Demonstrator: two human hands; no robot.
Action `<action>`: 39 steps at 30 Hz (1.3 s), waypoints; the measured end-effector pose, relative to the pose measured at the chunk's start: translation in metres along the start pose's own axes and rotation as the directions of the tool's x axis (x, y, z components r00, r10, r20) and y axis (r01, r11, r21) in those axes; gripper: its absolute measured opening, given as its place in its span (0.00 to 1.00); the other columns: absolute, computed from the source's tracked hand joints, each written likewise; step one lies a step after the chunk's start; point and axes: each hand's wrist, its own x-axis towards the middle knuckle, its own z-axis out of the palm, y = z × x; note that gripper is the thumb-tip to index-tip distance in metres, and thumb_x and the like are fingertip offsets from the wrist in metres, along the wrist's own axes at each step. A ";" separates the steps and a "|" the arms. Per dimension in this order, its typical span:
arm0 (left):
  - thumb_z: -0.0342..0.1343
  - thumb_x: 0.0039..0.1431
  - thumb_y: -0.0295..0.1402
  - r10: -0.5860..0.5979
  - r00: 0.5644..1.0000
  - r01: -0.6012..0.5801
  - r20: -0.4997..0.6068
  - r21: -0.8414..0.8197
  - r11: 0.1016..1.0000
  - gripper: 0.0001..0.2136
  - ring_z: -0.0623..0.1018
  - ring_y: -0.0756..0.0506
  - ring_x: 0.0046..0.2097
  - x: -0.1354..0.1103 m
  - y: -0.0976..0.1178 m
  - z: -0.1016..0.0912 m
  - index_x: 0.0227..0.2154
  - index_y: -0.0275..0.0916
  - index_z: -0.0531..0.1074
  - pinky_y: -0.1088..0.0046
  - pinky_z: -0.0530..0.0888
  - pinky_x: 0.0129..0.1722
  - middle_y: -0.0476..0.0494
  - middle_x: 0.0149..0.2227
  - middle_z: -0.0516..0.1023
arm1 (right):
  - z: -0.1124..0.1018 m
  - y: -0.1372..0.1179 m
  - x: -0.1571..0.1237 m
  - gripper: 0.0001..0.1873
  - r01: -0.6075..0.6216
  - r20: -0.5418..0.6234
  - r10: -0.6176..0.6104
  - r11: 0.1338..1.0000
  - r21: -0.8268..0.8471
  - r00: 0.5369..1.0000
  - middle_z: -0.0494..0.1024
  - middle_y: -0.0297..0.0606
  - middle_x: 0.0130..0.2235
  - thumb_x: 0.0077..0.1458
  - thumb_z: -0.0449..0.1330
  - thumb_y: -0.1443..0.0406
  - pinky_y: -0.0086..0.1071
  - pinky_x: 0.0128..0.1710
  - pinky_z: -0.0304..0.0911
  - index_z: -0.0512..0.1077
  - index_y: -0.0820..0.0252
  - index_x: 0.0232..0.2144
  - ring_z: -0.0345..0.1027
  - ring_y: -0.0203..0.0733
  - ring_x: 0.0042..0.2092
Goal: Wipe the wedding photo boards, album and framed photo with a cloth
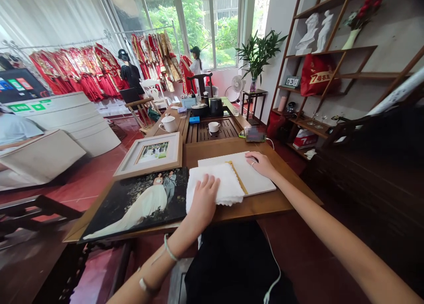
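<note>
My left hand [203, 200] lies flat on a folded white towel [227, 182], fingers slightly apart. The towel partly covers a white board [260, 180] with a gold strip [238, 178] showing along the towel's edge. My right hand [261, 163] rests on the board's far right part, fingers stretched out, with a ring on one finger. To the left of the towel is a dark wedding photo panel [139, 202], close to the table's front edge. Behind that panel, a framed photo [150, 153] with a pale wooden frame lies tilted on the table.
Farther along the wooden table [212, 151] stand a lidded white cup [168, 123], a small white cup [213, 127], a blue box [194, 119] and a dark kettle [216, 106]. A phone-like object [255, 134] with a cable sits at the right edge. Two people stand near clothes racks.
</note>
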 end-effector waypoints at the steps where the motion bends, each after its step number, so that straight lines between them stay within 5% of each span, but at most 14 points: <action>1: 0.43 0.42 0.10 -0.005 1.000 0.005 -0.001 -0.022 1.000 0.38 0.52 0.35 0.68 -0.009 0.004 0.001 0.62 0.32 0.58 0.51 0.56 0.64 0.34 0.65 0.58 | 0.000 0.000 0.000 0.09 -0.001 0.000 0.001 1.000 0.001 1.000 0.80 0.41 0.46 0.50 0.59 0.67 0.46 0.54 0.64 0.77 0.55 0.35 0.73 0.47 0.48; 7: 0.44 0.38 0.10 -0.070 0.996 0.061 -0.062 -0.137 0.989 0.42 0.49 0.37 0.69 -0.018 0.009 0.008 0.62 0.35 0.57 0.53 0.52 0.66 0.37 0.67 0.56 | -0.001 0.004 -0.001 0.11 -0.004 0.003 0.004 1.000 0.003 1.000 0.79 0.42 0.49 0.51 0.58 0.67 0.46 0.56 0.63 0.77 0.56 0.37 0.72 0.47 0.52; 13: 0.47 0.46 0.13 -0.126 0.981 0.112 -0.144 -0.101 0.989 0.35 0.54 0.36 0.68 0.036 -0.001 0.006 0.60 0.38 0.61 0.50 0.57 0.63 0.36 0.64 0.62 | 0.000 0.007 -0.003 0.14 0.011 0.016 -0.011 1.000 0.006 1.000 0.79 0.42 0.49 0.51 0.57 0.70 0.46 0.58 0.61 0.78 0.56 0.38 0.70 0.47 0.54; 19: 0.49 0.52 0.19 -0.086 0.983 0.075 -0.164 -0.074 0.994 0.30 0.53 0.35 0.67 0.093 0.004 0.009 0.60 0.41 0.60 0.42 0.51 0.63 0.36 0.63 0.62 | -0.001 0.006 -0.003 0.14 0.019 0.006 -0.019 1.000 -0.016 1.000 0.79 0.44 0.49 0.53 0.55 0.69 0.47 0.58 0.61 0.78 0.57 0.38 0.71 0.47 0.53; 25: 0.51 0.52 0.20 0.010 0.991 -0.018 -0.133 -0.055 0.998 0.30 0.52 0.35 0.67 0.115 0.023 0.013 0.60 0.42 0.60 0.40 0.50 0.62 0.38 0.63 0.62 | -0.003 0.007 0.000 0.14 0.029 -0.004 -0.029 0.999 -0.037 1.000 0.80 0.42 0.46 0.48 0.56 0.71 0.48 0.56 0.62 0.79 0.56 0.36 0.71 0.49 0.52; 30: 0.50 0.50 0.19 0.089 0.990 -0.095 -0.108 -0.043 0.995 0.32 0.51 0.36 0.68 0.088 0.032 0.012 0.61 0.41 0.59 0.42 0.51 0.63 0.40 0.65 0.60 | -0.003 0.007 0.000 0.16 0.032 0.000 -0.032 0.999 -0.025 0.999 0.80 0.43 0.47 0.48 0.54 0.72 0.46 0.56 0.62 0.78 0.57 0.36 0.70 0.48 0.53; 39: 0.49 0.40 0.16 0.116 0.993 -0.119 -0.033 -0.102 0.988 0.42 0.45 0.38 0.70 -0.019 0.046 0.008 0.63 0.43 0.56 0.45 0.46 0.66 0.46 0.68 0.54 | 0.005 -0.004 -0.010 0.15 0.026 0.019 -0.025 0.999 -0.029 1.000 0.78 0.44 0.49 0.52 0.53 0.71 0.45 0.58 0.61 0.78 0.58 0.38 0.70 0.47 0.54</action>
